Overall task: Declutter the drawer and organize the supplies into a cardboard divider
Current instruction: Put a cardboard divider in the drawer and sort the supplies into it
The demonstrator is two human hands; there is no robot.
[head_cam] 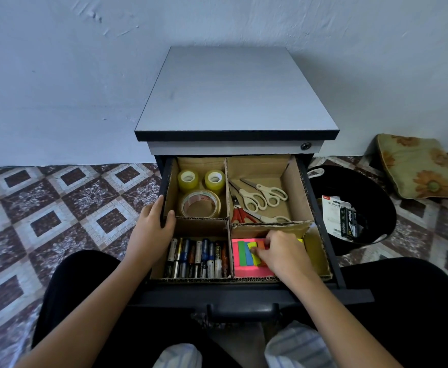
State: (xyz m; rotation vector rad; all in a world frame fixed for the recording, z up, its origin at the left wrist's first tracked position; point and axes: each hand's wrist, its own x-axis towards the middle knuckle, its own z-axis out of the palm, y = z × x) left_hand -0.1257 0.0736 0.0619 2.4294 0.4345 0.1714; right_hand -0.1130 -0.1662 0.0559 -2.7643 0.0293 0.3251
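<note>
In the near right compartment of the cardboard divider, the right hand bends its fingers onto the coloured index flags lying on a pink sticky-note pad, seemingly pinching them. Batteries fill the near left compartment. The left hand grips the drawer by its left wall, thumb inside. Farther back sit tape rolls on the left and scissors on the right. Sorting looks nearly finished. The next move probably calls for squaring the flags, then lifting straight up: cardboard walls stand close, though spare room shows right of the pad.
</note>
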